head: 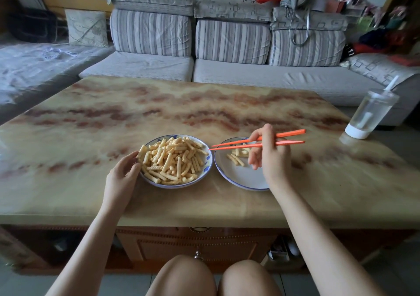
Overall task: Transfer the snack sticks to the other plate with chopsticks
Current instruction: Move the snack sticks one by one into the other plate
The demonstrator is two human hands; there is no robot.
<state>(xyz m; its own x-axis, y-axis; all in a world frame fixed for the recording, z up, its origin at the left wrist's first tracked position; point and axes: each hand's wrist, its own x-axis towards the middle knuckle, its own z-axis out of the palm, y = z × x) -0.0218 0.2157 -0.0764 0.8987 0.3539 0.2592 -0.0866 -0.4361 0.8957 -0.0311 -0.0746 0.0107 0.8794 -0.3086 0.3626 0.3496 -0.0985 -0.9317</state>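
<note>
The table (204, 105) carries two plates side by side, nearly touching. The full plate (179, 185) sits to the person's left and the other plate (241, 173) to the right, with a lidded cup (370, 114) well off at the right edge.

The left hand (123, 170) is at the full plate's left rim, fingers curled round the edge, steadying it as far as I can judge. The right hand (272, 157) hovers over the other plate, its thumb and fingers wrapped round the chopsticks (238, 144).

The chopsticks lie almost level, long axis running left to right. Their tips point left and reach just to the full plate's right rim. The tips are close together with a narrow gap and hold nothing.

The snack sticks (172, 157) are heaped in the full plate, straight left of the tips and slightly below them. They lie crisscross with no common heading. Many near the right rim run roughly toward and away from the person, so across the chopsticks' line, which should suit a pinch across a stick's middle. A few sticks (238, 156) already rest on the other plate, under the right hand's fingers.

The right hand is clearly the one to reach. By my reckoning, a short move left and down puts the tips in the heap.
</note>
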